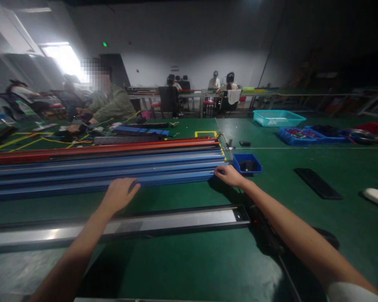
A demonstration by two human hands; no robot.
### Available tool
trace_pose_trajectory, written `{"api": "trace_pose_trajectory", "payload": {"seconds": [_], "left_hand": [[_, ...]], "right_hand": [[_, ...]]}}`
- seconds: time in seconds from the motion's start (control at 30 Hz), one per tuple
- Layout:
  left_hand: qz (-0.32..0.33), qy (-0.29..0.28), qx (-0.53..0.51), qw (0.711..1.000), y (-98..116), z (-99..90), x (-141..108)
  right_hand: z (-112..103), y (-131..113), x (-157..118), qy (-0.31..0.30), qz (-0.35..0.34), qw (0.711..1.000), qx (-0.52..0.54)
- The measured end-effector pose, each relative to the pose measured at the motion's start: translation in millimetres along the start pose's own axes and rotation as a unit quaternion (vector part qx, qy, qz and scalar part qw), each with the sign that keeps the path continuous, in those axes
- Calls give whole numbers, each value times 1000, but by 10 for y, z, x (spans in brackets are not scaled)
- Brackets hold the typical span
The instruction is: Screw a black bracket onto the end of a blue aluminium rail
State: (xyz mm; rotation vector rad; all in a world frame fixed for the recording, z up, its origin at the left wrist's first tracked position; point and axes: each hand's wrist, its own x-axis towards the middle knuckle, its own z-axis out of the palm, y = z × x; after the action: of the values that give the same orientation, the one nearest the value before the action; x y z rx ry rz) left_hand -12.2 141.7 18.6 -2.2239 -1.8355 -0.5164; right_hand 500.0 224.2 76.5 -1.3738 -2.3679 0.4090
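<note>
My left hand [119,193] rests open on the nearest blue rail [82,184]; my right hand [229,175] grasps its end beside the blue bin [247,163].

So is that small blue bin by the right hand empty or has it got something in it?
Not empty: the small blue bin holds something dark at its bottom, too blurred to identify. It sits just beyond the right hand.

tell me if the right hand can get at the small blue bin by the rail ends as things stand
Probably yes. The right hand rests on the end of the blue rails, and the small blue bin sits just beyond it on the green table, nothing lying between them.
</note>
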Motion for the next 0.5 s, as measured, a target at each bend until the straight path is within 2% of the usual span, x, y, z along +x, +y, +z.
{"api": "trace_pose_trajectory", "payload": {"seconds": [0.5], "left_hand": [[-12,-50,28,998,-46,-49,48]], "right_hand": [[-1,42,6,-30,20,999,-7]]}}
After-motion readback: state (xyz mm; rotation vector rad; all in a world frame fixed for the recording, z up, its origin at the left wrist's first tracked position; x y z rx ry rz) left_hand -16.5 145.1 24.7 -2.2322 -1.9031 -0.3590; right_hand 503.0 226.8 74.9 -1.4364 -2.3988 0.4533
